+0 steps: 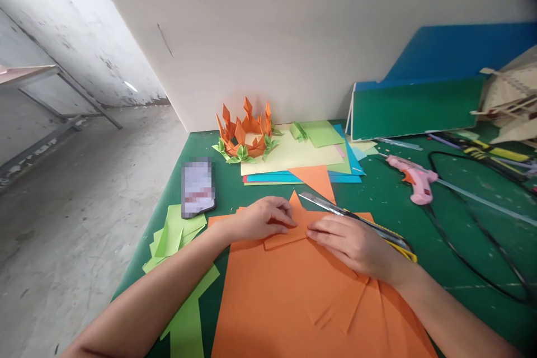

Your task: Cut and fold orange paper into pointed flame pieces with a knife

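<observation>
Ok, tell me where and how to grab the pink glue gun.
Take the pink glue gun by its handle, probably with the right hand from the near side: it lies flat with the handle toward the person. Keep off the nozzle, which points away and left, and the glue stick jutting from its back to the right.

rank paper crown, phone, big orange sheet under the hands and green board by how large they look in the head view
1. Big orange sheet
2. Green board
3. Paper crown, by outline
4. Phone
</observation>
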Tool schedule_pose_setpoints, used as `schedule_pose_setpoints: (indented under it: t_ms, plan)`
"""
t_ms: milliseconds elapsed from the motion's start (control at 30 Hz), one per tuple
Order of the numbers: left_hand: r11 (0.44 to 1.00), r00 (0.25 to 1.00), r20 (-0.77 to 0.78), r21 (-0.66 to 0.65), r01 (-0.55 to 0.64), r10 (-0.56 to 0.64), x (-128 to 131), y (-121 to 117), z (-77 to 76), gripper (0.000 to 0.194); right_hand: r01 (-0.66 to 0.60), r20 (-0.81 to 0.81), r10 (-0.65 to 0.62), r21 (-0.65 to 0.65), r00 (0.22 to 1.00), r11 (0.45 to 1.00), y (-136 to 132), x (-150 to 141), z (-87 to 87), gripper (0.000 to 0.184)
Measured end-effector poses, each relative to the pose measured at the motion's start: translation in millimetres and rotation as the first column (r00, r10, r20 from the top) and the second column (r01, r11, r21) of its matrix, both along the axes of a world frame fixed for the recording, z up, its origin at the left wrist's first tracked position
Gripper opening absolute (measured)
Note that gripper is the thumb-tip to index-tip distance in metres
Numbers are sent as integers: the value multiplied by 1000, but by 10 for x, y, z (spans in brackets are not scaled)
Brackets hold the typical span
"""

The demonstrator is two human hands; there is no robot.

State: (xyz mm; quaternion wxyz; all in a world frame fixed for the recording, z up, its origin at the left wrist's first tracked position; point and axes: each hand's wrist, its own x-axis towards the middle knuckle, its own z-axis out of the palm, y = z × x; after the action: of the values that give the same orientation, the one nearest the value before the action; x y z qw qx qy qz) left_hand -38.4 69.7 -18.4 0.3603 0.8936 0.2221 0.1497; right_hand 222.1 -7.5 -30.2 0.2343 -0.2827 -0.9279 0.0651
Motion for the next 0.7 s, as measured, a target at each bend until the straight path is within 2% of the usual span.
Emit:
schedule_pose_setpoints:
  t_ms: [233,700]
  plan:
    - [1000,1000,12,-17,5,-5,-6,3,-14,21,10,39,-6,-81,999,997,-3,5,30,34]
    - [999,1000,15,-37,-5,5,-6,2,-8,22,33,47,-28,-112,998,993,12,64,3,31]
